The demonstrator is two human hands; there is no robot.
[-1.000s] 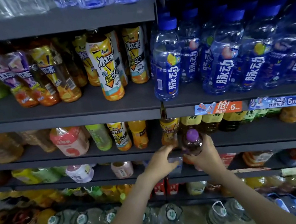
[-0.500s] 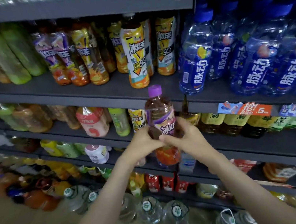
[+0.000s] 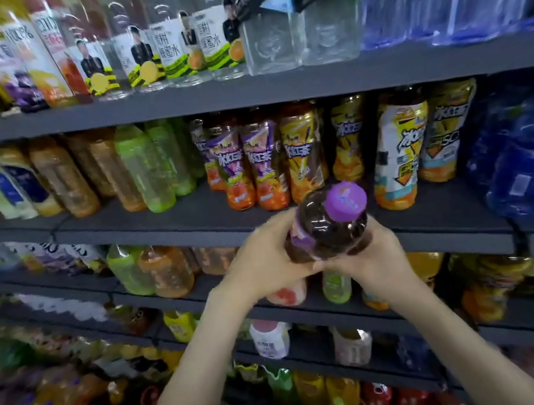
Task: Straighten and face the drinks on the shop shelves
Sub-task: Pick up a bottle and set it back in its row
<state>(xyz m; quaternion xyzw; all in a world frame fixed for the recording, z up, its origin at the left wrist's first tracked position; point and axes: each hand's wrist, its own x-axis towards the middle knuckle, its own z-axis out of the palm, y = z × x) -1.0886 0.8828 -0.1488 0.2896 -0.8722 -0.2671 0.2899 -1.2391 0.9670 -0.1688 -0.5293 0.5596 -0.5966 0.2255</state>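
Note:
A dark tea bottle with a purple cap (image 3: 329,224) is held in front of the middle shelf (image 3: 192,224), tilted with its cap toward me. My left hand (image 3: 264,265) grips its left side and my right hand (image 3: 376,258) grips its right side from below. Just behind it on that shelf stand two matching purple-label tea bottles (image 3: 246,167), then yellow-label tea bottles (image 3: 303,151) and white-and-yellow ones (image 3: 396,148). The lower part of the held bottle is hidden by my hands.
Green and orange drinks (image 3: 146,171) fill the shelf's left side, blue bottles (image 3: 527,146) its right. The shelf above carries clear soda bottles (image 3: 298,24) and honey water. Lower shelves (image 3: 308,303) hold mixed drinks, and water jugs stand on the floor.
Both hands lifted the purple-capped bottle from the lower shelf up to the level of the middle shelf, and it now tilts toward me. The view has risen and shifted left.

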